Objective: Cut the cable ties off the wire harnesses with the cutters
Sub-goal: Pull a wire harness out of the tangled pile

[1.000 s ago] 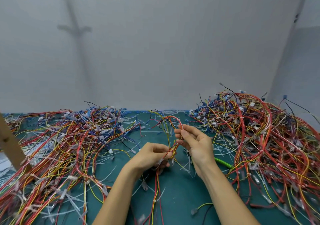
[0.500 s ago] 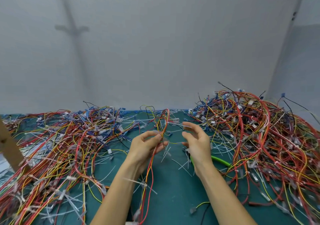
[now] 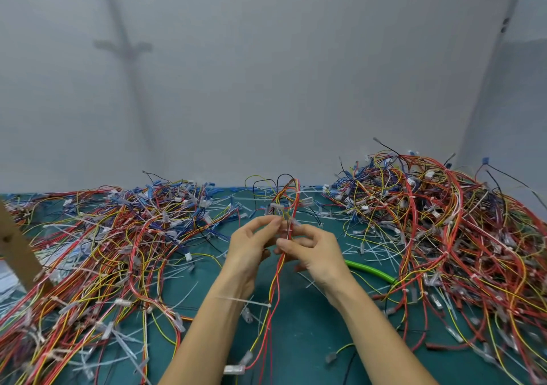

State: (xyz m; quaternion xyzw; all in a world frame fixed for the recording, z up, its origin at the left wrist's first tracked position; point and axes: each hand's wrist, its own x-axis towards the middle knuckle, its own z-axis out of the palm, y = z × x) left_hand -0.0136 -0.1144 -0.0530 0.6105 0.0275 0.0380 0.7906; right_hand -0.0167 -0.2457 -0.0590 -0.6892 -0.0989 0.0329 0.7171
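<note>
I hold one wire harness point(image 3: 276, 278) upright between my two hands, above the middle of the green worktop point(image 3: 310, 343). My left hand point(image 3: 247, 248) has its fingers point(image 3: 268, 221) curled in, thumb and forefinger pinching the thin wires near the top of the bundle. My right hand point(image 3: 318, 254) sits just beside it, almost touching. Its thumb presses the red and yellow strands from the front and its forefinger is hooked behind them, so both hands have a closed grip on the same harness.

Above my fingertips the wires loop up and over, with small clear connectors hanging off them. Below my hands the strands run down between my forearms toward the near edge, ending at a white connector point(image 3: 234, 369).

A white cable tie point(image 3: 245, 301) is still cinched round this lower stretch, and its long tail sticks out to the left across my left wrist.

To the right of my right hand, a bright green curved piece point(image 3: 371, 270) lies on the worktop, half tucked under the wires. I cannot tell whether it is the cutters' handle. Neither hand is holding a tool.

A low, spread-out heap of harnesses point(image 3: 103, 254) covers the left side, and a taller heap point(image 3: 444, 236) rises on the right. Loose white ties point(image 3: 370, 248) are scattered over the worktop between them. A wooden strut point(image 3: 16, 251) leans in at the far left.
</note>
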